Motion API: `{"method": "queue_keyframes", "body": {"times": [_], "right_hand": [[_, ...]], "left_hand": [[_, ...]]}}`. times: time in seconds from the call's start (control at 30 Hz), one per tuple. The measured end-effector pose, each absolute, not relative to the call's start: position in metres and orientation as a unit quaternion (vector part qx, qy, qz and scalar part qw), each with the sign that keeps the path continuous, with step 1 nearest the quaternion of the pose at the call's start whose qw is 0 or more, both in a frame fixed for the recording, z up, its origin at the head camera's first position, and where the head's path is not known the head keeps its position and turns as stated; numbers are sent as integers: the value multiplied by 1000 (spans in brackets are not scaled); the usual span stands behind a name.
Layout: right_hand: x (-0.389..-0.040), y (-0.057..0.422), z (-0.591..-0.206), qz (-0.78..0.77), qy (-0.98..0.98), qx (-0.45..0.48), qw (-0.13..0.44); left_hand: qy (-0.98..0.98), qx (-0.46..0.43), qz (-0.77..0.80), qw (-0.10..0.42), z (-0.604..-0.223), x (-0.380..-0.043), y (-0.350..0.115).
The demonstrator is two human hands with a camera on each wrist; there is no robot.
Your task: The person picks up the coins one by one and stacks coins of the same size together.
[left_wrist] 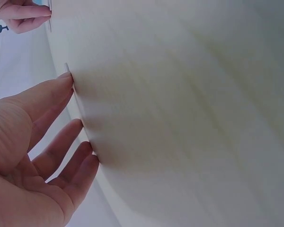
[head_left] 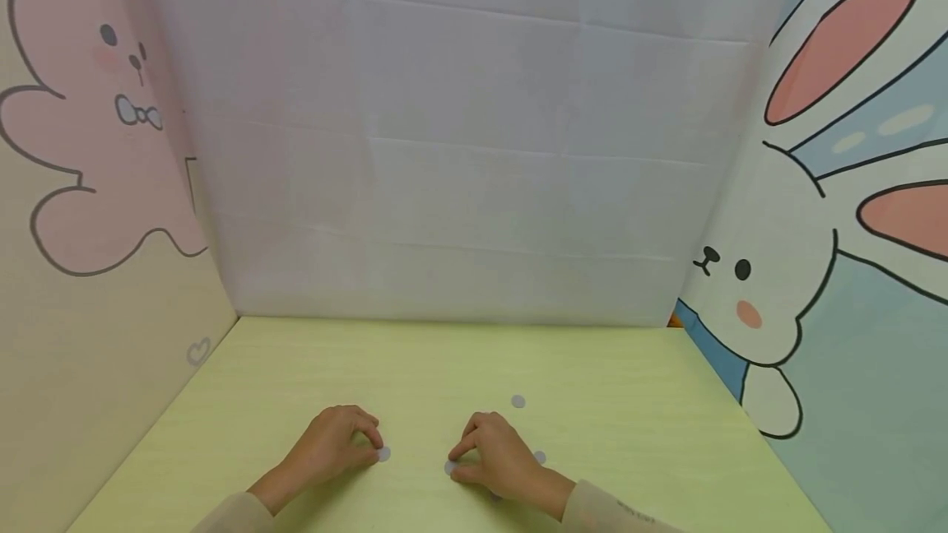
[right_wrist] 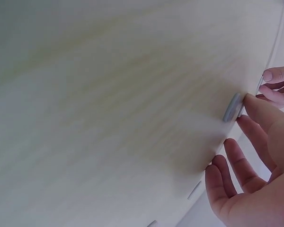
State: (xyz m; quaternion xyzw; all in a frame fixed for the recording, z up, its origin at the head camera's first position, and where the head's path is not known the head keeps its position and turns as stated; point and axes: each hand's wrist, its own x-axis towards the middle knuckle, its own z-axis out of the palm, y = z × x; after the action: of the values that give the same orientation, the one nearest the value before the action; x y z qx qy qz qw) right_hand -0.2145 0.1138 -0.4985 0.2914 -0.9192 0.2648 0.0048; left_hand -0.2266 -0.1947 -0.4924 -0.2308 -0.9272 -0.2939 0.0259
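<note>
In the head view, my left hand [head_left: 342, 444] is low over the table, its thumb and index finger pinching a small flat grey disc [head_left: 384, 454] by its edges. The left wrist view shows that disc [left_wrist: 67, 69] edge-on at the thumb tip, with the other fingertips right at the table surface. To the right, my right hand [head_left: 498, 457] pinches a second grey disc [head_left: 449, 468] between thumb and index finger. Another disc [right_wrist: 232, 108] lies close beside the right thumb, mostly hidden under the hand in the head view [head_left: 496, 498].
More grey discs lie on the pale yellow-green table [head_left: 296, 368]: one [head_left: 518, 401] beyond the right hand, one [head_left: 540, 457] beside its wrist. A white cloth [head_left: 459, 146] hangs at the back. Panels with a pink cartoon animal [head_left: 81, 138] and a white rabbit [head_left: 778, 303] flank the table.
</note>
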Motion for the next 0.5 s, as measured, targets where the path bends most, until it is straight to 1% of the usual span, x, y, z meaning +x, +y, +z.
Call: {"method": "queue_keyframes", "body": {"times": [0.5], "right_hand": [[-215,110,-493,229,-920,317,16]], "left_hand": [[-925,-230,-300,30,-492,-225,-195]]}}
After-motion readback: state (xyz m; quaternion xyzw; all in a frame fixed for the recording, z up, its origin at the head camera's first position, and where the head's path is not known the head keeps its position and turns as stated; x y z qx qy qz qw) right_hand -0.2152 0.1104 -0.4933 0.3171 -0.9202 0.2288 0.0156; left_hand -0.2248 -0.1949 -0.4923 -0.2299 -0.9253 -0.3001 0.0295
